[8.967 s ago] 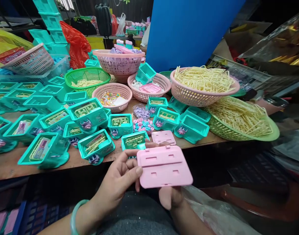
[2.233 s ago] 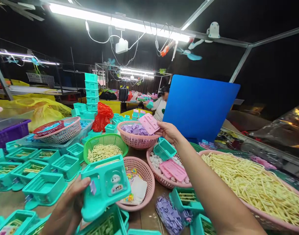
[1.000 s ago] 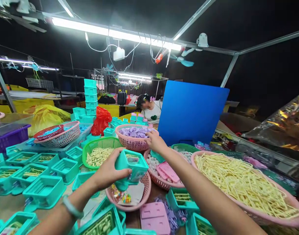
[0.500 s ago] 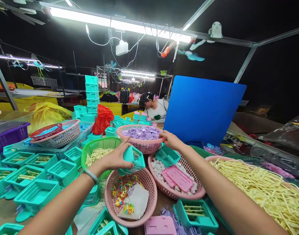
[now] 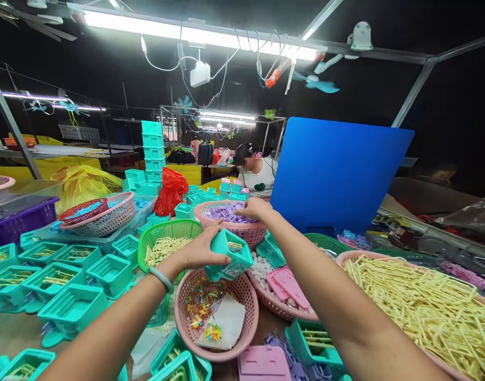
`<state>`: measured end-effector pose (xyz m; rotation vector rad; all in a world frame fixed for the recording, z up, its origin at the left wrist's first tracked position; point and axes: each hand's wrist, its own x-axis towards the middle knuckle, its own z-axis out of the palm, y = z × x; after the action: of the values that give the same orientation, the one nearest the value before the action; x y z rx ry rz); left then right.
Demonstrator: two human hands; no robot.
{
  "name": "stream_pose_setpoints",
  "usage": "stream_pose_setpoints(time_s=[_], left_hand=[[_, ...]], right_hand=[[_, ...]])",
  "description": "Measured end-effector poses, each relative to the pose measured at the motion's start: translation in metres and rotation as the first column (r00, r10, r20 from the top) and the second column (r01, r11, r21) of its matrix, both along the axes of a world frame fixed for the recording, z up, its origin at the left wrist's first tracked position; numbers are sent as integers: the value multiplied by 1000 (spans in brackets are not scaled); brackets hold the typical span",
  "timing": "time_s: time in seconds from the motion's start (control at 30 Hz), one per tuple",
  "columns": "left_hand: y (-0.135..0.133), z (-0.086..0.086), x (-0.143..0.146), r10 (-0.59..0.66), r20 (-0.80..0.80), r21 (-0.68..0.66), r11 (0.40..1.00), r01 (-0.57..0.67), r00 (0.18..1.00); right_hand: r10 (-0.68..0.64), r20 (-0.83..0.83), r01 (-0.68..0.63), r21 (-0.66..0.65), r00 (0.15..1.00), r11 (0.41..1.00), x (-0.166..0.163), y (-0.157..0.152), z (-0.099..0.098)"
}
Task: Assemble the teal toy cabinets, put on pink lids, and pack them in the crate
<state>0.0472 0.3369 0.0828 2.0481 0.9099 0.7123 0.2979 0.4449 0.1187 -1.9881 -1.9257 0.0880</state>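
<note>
My left hand (image 5: 200, 248) is wrapped round a teal plastic box (image 5: 235, 257), held tilted above a pink basket (image 5: 182, 333) of small bagged colourful pieces (image 5: 213, 332) and white paper. Pale yellow sticks show inside the box. Farther back, my right hand (image 5: 258, 209) reaches into a pink basket (image 5: 246, 233) heaped with purple plastic pieces (image 5: 221, 212). Its bent fingers are closed among the pieces, and whatever is at the fingertips is hidden. Below my right forearm, pink lids (image 5: 292, 286) and a teal box lie on white lumps (image 5: 262, 272) in another pink basket.
Teal boxes (image 5: 73, 312) with sticks cover the left side. A green basket (image 5: 147, 233) and a wide basket on the right hold yellow sticks (image 5: 421, 301). A blue panel (image 5: 341, 174) stands behind my right arm. A person (image 5: 258, 172) sits across, near a red bag (image 5: 171, 190).
My right hand has moved from the purple-piece basket's right rim in among the pieces. The teal box in my left hand has shifted slightly right and down and turned, showing sticks inside.
</note>
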Motion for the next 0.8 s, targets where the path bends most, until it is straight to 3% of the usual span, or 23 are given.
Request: stream_pose_setpoints(time_s=[0.1,0.17,0.23,0.33,0.37,0.43,0.47,0.5,0.53,0.6,0.7,0.8], left_hand=[[-19,0,-10,38,119,-106,994,-25,992],[-39,3,-20,134,298,-266,963,-52,945],[-63,9,-30,289,458,-473,880,-45,841],[-106,19,-39,448,534,-677,734,45,717],[-122,21,-39,480,547,-706,705,70,686],[-156,22,-33,532,577,-716,694,70,620],[-173,20,-28,555,589,-712,700,53,587],[-189,16,-22,570,602,-706,707,39,560],[-205,11,-16,578,614,-700,713,33,538],[-233,-2,-2,588,628,-703,710,47,510],[-264,-23,17,631,586,-767,634,98,509],[-284,-38,32,671,535,-819,562,119,514]], right_hand=[[-12,-100,16,47,995,999,-16,-5,-3],[20,-178,1,116,984,993,-16,-17,1],[67,-258,-15,200,964,980,-12,-37,10],[191,-409,-48,335,892,941,-9,-92,23],[278,-493,-81,384,825,920,-11,-118,24],[513,-692,-174,501,508,848,-18,-178,21],[560,-736,-220,516,380,828,-24,-210,16],[557,-767,-258,495,320,830,-31,-242,10],[538,-783,-265,472,312,841,-39,-272,1],[514,-751,-193,479,415,856,-51,-320,-18],[450,-583,-45,577,677,815,-56,-362,-48],[374,-270,-122,644,887,755,-45,-383,-70]])
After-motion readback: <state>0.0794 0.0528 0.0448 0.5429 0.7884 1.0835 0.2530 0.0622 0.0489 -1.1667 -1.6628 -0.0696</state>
